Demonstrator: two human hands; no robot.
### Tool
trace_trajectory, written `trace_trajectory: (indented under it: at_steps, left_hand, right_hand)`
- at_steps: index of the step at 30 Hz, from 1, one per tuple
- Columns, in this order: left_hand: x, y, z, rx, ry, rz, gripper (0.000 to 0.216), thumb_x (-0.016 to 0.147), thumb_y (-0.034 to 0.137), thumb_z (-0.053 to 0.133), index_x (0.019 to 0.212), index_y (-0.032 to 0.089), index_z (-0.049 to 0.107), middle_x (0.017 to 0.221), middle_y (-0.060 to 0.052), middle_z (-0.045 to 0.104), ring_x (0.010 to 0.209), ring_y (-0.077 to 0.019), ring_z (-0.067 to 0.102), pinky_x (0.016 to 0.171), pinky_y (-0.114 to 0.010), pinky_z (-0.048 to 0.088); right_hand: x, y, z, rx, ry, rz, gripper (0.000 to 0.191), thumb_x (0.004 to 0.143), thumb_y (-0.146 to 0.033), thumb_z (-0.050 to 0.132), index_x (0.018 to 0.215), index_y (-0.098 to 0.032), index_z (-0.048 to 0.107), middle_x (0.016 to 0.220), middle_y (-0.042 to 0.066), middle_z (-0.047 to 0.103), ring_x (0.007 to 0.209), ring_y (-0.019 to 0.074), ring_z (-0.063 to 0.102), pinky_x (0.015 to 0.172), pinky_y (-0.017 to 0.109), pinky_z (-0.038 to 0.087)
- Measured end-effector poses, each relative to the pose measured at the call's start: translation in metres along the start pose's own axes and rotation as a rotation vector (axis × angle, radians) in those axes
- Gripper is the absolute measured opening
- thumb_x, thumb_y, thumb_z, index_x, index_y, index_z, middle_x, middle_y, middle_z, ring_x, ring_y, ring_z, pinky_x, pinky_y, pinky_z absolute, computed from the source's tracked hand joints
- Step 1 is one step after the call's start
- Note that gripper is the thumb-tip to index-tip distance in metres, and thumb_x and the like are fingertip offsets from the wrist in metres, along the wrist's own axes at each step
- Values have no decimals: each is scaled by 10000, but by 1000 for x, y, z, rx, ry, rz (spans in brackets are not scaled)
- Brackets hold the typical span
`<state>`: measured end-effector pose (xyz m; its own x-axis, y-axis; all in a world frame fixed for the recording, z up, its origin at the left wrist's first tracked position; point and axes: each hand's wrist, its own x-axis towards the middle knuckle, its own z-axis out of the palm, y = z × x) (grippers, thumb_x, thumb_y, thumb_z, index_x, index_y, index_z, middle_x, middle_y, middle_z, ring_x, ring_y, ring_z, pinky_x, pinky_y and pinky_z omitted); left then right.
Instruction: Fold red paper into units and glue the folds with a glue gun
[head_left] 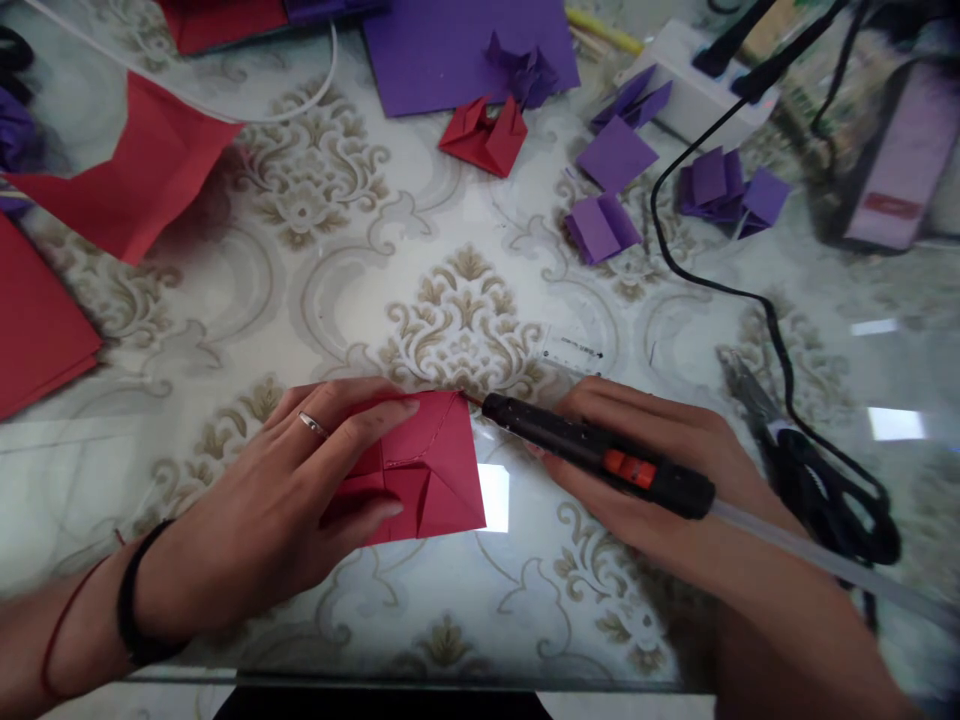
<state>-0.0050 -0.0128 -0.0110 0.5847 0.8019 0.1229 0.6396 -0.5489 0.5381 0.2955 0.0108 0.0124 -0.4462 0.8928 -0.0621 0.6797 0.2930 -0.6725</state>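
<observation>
On the patterned table lies a folded red paper [456,490], with creases and a thin wavy line across its upper part. My left hand [300,500] grips its left side, fingers along the top and thumb on the lower folds. A black pen-shaped tool [600,455] with an orange-red switch is in my right hand [645,470]. From its back end runs a pale translucent rod or cord. The tool's thin tip is at the paper's upper right corner; whether it touches cannot be made out. My right fingers are partly hidden behind the tool.
Scissors or pliers with black handles [832,490] lie at the right beside a black cable [776,340]. Purple folded pieces [616,155] and a red folded piece [487,140] sit farther back. A white power strip [690,90] stands behind; red sheets [37,320] lie left.
</observation>
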Motion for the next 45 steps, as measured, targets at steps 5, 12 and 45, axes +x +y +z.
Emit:
trace_trajectory:
  at_steps: [5, 12, 45]
  left_hand:
    - [0, 0, 0, 22, 9, 12, 476, 1020, 337, 652, 1447, 186, 505, 1451, -134, 595, 1308, -287, 598, 1103, -440, 506]
    - [1, -2, 0, 34, 14, 41, 479, 1022, 333, 662, 1442, 167, 501, 1409, -126, 625, 1282, -266, 610, 1089, -419, 499]
    - [0, -4, -2, -16, -9, 125, 222, 979, 179, 659, 1199, 193, 677, 1347, -104, 663, 1299, -279, 615, 1123, -497, 496]
  right_hand:
    - [-5, -4, -2, -115, -34, -85, 99, 935, -135, 551, 891, -221, 570, 842, 9, 596, 648, 143, 590, 570, 269, 448]
    - [-17, -5, 7, -326, -26, -127, 169, 907, -74, 499, 940, -230, 554, 897, 22, 622, 645, 165, 605, 558, 302, 408]
    - [-21, 1, -29, -469, 194, -127, 276, 1031, -233, 573, 1287, -278, 663, 1317, 136, 699, 1191, 351, 697, 1035, 544, 565]
